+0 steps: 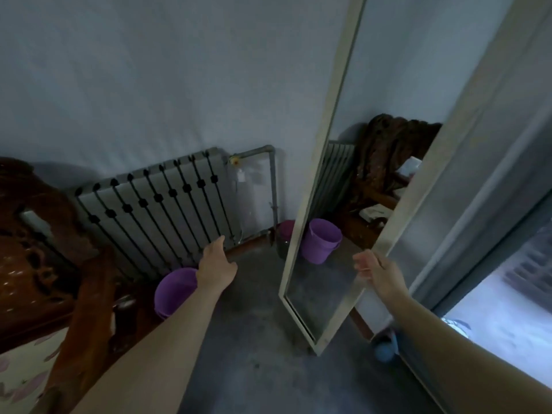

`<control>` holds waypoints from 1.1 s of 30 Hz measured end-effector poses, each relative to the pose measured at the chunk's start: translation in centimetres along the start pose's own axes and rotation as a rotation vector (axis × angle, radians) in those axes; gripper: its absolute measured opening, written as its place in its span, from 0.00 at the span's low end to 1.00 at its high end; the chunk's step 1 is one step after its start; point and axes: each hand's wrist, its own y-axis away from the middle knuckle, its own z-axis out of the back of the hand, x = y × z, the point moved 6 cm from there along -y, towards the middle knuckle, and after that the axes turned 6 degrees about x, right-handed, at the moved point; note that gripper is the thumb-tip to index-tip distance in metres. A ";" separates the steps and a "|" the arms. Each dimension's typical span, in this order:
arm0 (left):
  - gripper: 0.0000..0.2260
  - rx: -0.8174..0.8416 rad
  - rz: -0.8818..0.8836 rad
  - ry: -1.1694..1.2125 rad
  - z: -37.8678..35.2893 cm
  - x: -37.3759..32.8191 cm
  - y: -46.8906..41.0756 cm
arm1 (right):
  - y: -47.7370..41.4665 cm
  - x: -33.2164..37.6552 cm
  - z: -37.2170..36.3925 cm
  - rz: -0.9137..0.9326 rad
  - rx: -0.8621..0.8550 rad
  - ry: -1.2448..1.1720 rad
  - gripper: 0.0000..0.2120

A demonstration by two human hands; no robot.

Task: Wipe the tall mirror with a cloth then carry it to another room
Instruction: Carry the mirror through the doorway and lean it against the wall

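Grey room, tall mirror, right hand at frame

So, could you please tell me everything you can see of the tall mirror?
The tall mirror is a narrow glass panel in a pale, cream-looking frame. It stands upright on the grey floor, leaning slightly. The glass reflects a purple bucket, a radiator and dark furniture. The right hand is at its right frame edge; the left hand is clear of it.

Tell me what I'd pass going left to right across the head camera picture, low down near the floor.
Carved dark wooden furniture → purple bucket → left hand → tall mirror → right hand, at the mirror's right edge → blue object on the floor → glass door.
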 end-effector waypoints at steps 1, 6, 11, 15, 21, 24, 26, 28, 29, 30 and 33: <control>0.33 0.008 -0.019 -0.007 -0.6 -1.8 -0.1 | -0.5 0.3 1.7 0.018 -0.017 0.006 0.12; 0.31 0.026 -0.147 -0.008 -3.8 -12.0 -0.6 | -3.2 2.1 9.5 0.086 -0.075 0.091 0.13; 0.30 0.042 -0.341 0.062 -7.2 -23.3 -0.4 | -6.9 5.4 16.3 0.160 -0.159 0.097 0.18; 0.38 0.086 -0.439 0.074 -10.2 -31.2 0.3 | -9.4 8.1 19.2 0.210 -0.071 -0.144 0.24; 0.40 0.140 -0.481 0.389 -12.2 -39.4 2.0 | -11.5 11.2 19.1 0.239 0.238 -0.364 0.38; 0.40 0.132 -0.479 0.555 -12.0 -42.5 2.7 | -12.0 10.9 19.4 0.181 0.280 -0.482 0.39; 0.38 0.118 -0.487 0.615 -11.5 -44.4 2.9 | -12.3 10.6 19.3 0.153 0.338 -0.537 0.40; 0.39 0.100 -0.484 0.673 -11.2 -45.8 3.1 | -12.3 10.7 19.0 0.128 0.405 -0.577 0.41; 0.40 0.088 -0.476 0.701 -11.1 -46.3 3.3 | -12.2 10.8 18.7 0.115 0.424 -0.598 0.41; 0.42 0.074 -0.471 0.723 -10.9 -46.7 3.5 | -12.3 10.8 18.5 0.102 0.432 -0.617 0.41; 0.44 0.031 -0.477 0.729 -10.4 -47.6 3.6 | -12.1 10.6 18.0 0.065 0.451 -0.646 0.41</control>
